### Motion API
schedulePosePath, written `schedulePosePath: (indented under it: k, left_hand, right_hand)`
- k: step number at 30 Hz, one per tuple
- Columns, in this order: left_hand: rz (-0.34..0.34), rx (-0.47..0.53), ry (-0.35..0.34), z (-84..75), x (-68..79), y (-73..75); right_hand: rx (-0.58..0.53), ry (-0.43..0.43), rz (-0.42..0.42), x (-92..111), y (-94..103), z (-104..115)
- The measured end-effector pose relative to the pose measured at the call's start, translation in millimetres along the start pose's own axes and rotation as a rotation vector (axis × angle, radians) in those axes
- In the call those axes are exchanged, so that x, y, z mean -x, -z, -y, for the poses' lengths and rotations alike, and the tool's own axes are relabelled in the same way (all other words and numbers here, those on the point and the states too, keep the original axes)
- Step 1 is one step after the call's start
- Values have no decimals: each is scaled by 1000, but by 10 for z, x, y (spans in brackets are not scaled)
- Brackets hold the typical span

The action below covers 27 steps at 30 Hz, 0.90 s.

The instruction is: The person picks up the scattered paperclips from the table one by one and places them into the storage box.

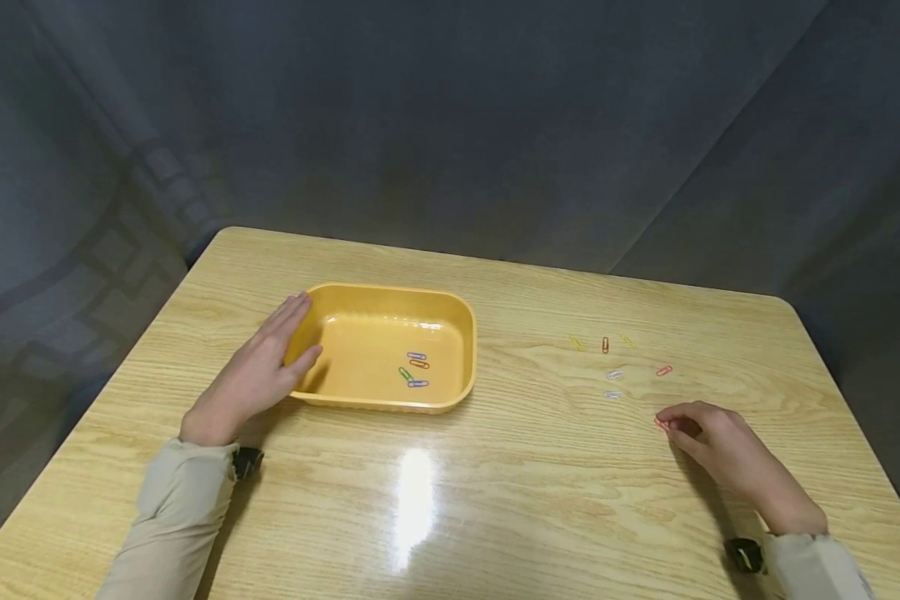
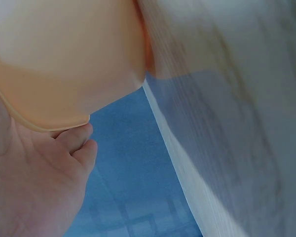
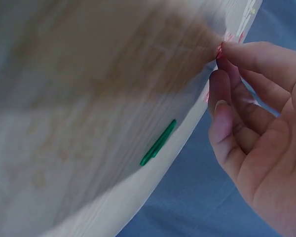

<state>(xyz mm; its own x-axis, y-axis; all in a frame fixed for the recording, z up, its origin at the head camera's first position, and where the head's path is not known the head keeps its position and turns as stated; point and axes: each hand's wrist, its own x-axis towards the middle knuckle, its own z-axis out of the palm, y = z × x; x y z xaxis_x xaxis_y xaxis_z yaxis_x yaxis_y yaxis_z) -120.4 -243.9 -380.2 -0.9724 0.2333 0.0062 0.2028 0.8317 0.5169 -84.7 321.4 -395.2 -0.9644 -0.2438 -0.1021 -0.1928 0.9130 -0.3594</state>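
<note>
A yellow plastic tray (image 1: 378, 405) stands left of centre on the wooden table. My left hand (image 1: 258, 367) rests at its left rim with fingers fairly straight, thumb over the inner side; the left wrist view shows the palm (image 2: 37, 182) beside the tray wall (image 2: 74, 54). Inside lie a green paper clip (image 1: 405, 374), an orange-red one (image 1: 419, 364) and two blue ones. At the right, my right hand (image 1: 727, 454) pinches a pink paper clip (image 1: 661, 424) between thumb and forefinger, close over the table. A green paper clip (image 3: 158, 143) lies near that hand, hidden in the head view.
Loose paper clips lie beyond my right hand: a red one (image 1: 605, 345), a pink one (image 1: 663, 371), two yellow and two pale ones. A dark curtain (image 1: 450, 125) hangs behind the table's far edge. Light glares on the tabletop (image 1: 510, 492) in front of the tray.
</note>
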Motion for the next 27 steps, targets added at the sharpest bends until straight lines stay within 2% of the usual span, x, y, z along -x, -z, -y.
schedulePosePath:
  k: [9,27]
  left_hand:
    - [-6,2,-7,7,-6,-7]
    - [-2,0,0,-4,-7,-7]
  right_hand:
    - [-10,-43,13,-17,0,7]
    - [0,-50,27,-41,-2,30]
